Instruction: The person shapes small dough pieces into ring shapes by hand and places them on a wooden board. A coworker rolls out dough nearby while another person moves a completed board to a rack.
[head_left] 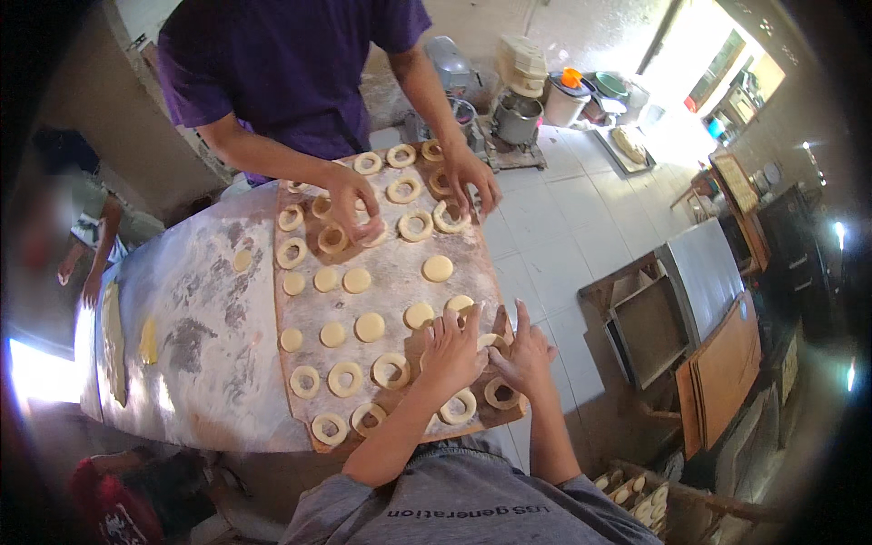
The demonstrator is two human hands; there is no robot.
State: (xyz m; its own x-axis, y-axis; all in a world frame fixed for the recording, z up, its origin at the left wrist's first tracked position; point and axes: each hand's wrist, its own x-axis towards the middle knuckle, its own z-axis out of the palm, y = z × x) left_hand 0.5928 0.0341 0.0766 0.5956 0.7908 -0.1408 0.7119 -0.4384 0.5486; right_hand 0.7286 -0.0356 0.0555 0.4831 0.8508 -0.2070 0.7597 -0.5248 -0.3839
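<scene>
My left hand (454, 354) is at the lower right of a floured board (300, 300), fingers spread over pale dough pieces. My right hand (529, 354) is beside it, fingers apart, its thumb at a dough ring (492, 341) between my hands; whether it touches the ring I cannot tell. Flat round discs (369, 326) lie in the middle rows, and several rings (391, 371) lie in the near and far rows. A co-worker in a purple shirt stands across the board, one hand (354, 209) over a piece, the other (472, 182) by a ring at the right edge.
A floured metal table (182, 263) adjoins the board's left. Mixers (516, 118) and buckets (568, 104) stand behind. At right are a tray rack (636, 322) and leaning wooden boards (718, 381). Another person's arm (104, 236) is at far left, and someone in red (123, 495) at lower left.
</scene>
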